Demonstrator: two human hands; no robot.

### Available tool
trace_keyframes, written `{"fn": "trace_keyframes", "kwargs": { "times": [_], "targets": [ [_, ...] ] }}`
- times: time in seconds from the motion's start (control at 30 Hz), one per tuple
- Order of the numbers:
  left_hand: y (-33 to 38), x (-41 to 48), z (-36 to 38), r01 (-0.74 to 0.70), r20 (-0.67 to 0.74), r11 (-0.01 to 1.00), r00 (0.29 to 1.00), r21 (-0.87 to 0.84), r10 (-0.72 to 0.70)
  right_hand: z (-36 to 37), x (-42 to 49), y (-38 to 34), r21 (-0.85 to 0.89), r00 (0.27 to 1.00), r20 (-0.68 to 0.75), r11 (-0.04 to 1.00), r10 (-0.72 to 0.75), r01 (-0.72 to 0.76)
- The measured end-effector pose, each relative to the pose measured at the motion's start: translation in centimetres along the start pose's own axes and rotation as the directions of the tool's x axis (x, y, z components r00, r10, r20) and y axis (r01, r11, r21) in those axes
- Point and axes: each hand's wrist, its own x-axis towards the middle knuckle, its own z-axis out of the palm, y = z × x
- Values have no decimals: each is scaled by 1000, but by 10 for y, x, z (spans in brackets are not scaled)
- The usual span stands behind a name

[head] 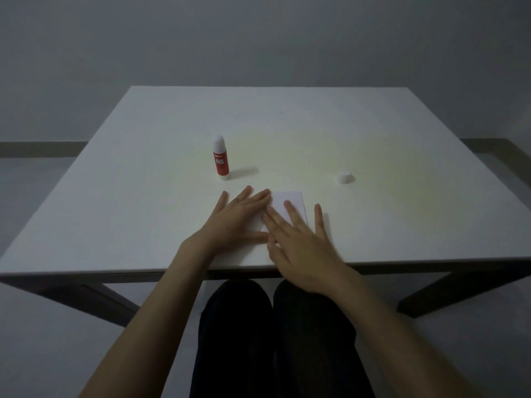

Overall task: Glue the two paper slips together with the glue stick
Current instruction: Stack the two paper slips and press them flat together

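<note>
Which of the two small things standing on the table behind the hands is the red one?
The glue stick, standing upright behind the left hand, with a red body and white top. The other, the cap off to the right, is all white and much shorter.

bench: white flat-topped bench [143, 214] on dark angled legs | back left: red-labelled glue stick [221, 158] standing upright, uncapped | right: small white round cap [344, 177], well apart from the stick | near front edge: white paper slips [287, 206], flat under both spread hands
</note>
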Motion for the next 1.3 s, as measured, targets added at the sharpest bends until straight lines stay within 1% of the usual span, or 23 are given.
{"fn": "trace_keyframes", "kwargs": {
  "times": [0.07,0.1,0.2,0.23,0.3,0.37,0.43,0.5,0.6,0.63,0.67,0.73,0.77,0.8,0.83,0.97,1.0,1.03,1.07,1.13,1.17,1.23,1.3],
  "targets": [
    [0,0,-1,1,13,1000,1000,-2,-1,-1,-1,9,-2,1000,15,1000,-18,18],
    [1,0,-2,6,24,1000,1000,1,-6,-4,4,18,-14,1000,21,1000,10,-9],
    [3,0,-4,19,51,1000,999,1,-19,-17,25,41,-47,985,73,987,157,-153],
    [3,-1,-5,20,57,1000,998,-2,-20,-19,29,41,-57,981,77,984,175,-171],
    [3,-2,-5,19,62,1000,998,-12,-18,-16,25,27,-53,989,59,990,133,-130],
    [3,-2,-5,8,51,1000,999,-21,-7,-6,8,7,4,999,36,1000,10,-10],
    [2,-2,-5,4,47,1000,999,-23,-3,-1,-4,4,16,998,38,999,-50,50],
    [2,-1,-5,13,62,1000,998,-22,-12,-7,4,21,2,998,57,1000,1,-1],
    [4,-1,-6,21,77,1000,997,2,-21,-19,19,39,-37,982,109,988,155,-151],
    [5,-2,-6,23,79,1000,997,6,-23,-19,20,35,-40,982,97,986,164,-160],
    [5,-2,-6,26,77,1000,997,2,-26,-16,17,28,-38,988,70,991,134,-132],
    [7,-3,-6,25,62,1000,998,-10,-25,-4,3,8,-11,1000,27,1000,-9,9],
    [7,-3,-6,21,57,1000,998,-10,-21,0,-3,4,-9,997,30,998,-65,66],
    [6,-3,-6,19,57,1000,998,-12,-18,2,-6,6,-10,995,38,996,-90,90],
    [6,-3,-6,20,62,1000,998,-15,-19,-1,-4,14,-8,996,42,997,-81,81],
    [6,-3,-6,35,92,999,995,-1,-34,-18,14,51,-53,987,104,992,120,-115],
    [6,-4,-6,35,91,999,995,3,-35,-19,15,50,-58,986,97,990,133,-128],
    [6,-4,-6,34,87,999,996,1,-34,-17,13,44,-54,991,76,993,112,-108],
    [6,-4,-6,32,82,999,996,-5,-31,-13,8,34,-37,996,60,998,60,-57],
    [6,-4,-6,26,70,1000,997,-12,-25,-4,-5,16,5,996,62,998,-63,63],
    [5,-4,-6,23,65,1000,998,-9,-22,-1,-8,14,13,993,69,995,-96,96],
    [4,-3,-6,21,73,1000,997,-3,-21,-6,-6,24,7,994,80,997,-80,80],
    [4,-3,-6,30,79,1000,996,-2,-29,-13,2,38,-25,996,92,1000,-1,3]
  ]
}}
